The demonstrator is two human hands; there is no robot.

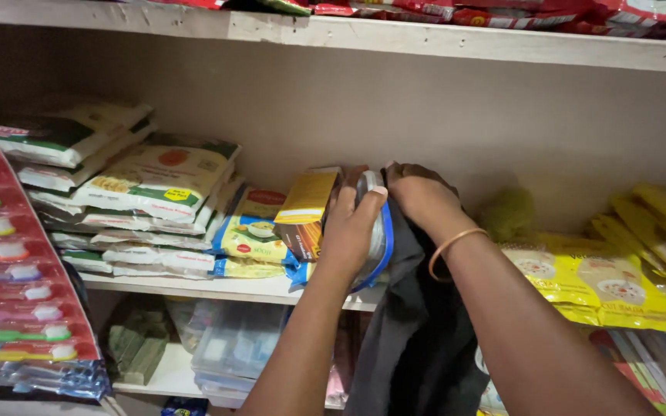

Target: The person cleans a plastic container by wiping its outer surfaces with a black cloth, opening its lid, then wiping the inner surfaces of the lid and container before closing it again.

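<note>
Fingers [364,202] around blue-edged packet [378,231], shelf [225,289].

Shelf [225,289]: painted wood, matt, slightly rough.
Blue-edged packet [378,239] on the shelf: clear glossy plastic.
Yellow box [306,208] beside it: smooth card.
Dark cloth [418,339] below the shelf: matt fabric.
Bangle [450,245]: shiny metal.
</note>
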